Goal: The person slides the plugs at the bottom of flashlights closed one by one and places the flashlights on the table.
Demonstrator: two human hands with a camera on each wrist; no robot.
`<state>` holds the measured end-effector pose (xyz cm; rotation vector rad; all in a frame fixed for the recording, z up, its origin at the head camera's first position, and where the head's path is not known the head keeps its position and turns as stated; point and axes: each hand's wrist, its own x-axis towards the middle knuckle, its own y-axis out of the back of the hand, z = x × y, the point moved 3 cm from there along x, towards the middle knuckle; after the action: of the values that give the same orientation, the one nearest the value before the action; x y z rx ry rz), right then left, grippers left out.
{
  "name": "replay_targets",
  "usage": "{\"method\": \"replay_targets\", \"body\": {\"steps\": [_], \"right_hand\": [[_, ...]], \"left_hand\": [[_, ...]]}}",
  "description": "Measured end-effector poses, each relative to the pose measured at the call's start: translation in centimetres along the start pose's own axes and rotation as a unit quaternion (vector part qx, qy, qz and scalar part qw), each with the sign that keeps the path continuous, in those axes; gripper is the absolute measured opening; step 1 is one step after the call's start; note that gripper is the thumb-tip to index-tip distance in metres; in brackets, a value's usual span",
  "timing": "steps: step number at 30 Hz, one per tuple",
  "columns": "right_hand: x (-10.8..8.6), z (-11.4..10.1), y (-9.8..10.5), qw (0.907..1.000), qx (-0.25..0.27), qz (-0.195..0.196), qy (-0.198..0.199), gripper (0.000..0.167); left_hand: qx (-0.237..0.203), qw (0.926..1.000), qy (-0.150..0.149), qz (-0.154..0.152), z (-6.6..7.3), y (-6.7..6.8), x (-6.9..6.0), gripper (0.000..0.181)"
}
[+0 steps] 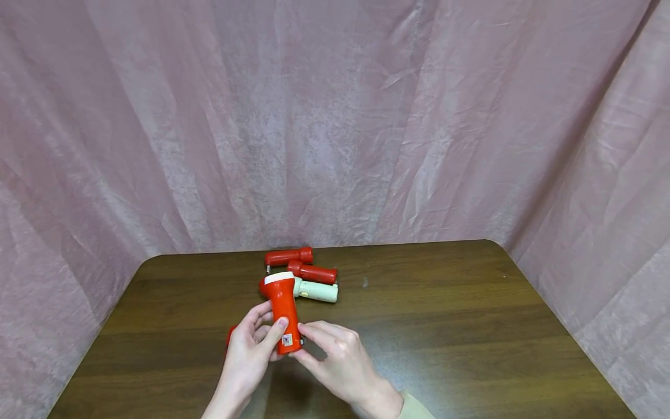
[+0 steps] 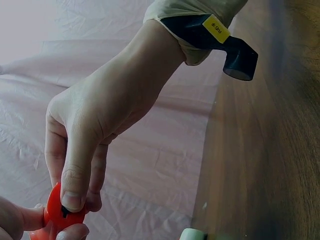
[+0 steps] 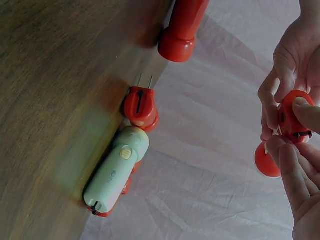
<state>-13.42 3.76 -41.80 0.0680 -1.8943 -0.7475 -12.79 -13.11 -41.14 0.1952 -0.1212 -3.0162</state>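
A red flashlight (image 1: pixel 284 311) with a white rim is held up above the table, its head upward and a small sticker low on its body. My left hand (image 1: pixel 246 349) grips the body, thumb across the front. At the bottom end, my right hand (image 1: pixel 340 361) pinches the flashlight between thumb and fingers. Beside those fingertips, metal prongs stick out of the base, seen in the head and right wrist views. A black slot or switch (image 3: pixel 302 134) shows on the flashlight's end in the right wrist view.
Behind the hands lie a pale green flashlight (image 1: pixel 318 291), a red flashlight (image 1: pixel 316 273) and another red flashlight (image 1: pixel 287 256) on the wooden table (image 1: pixel 445 326). A red object (image 1: pixel 229 336) is partly hidden beside my left hand. Pink curtains (image 1: pixel 335 128) hang behind the table.
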Motion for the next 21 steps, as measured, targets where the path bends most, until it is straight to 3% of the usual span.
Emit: {"method": "replay_targets", "body": {"steps": [21], "right_hand": [[0.05, -0.42, -0.35, 0.9992, 0.015, -0.009, -0.037, 0.043]], "left_hand": [[0.01, 0.9999, 0.009, -0.004, -0.13, 0.49, 0.0, 0.057]]}}
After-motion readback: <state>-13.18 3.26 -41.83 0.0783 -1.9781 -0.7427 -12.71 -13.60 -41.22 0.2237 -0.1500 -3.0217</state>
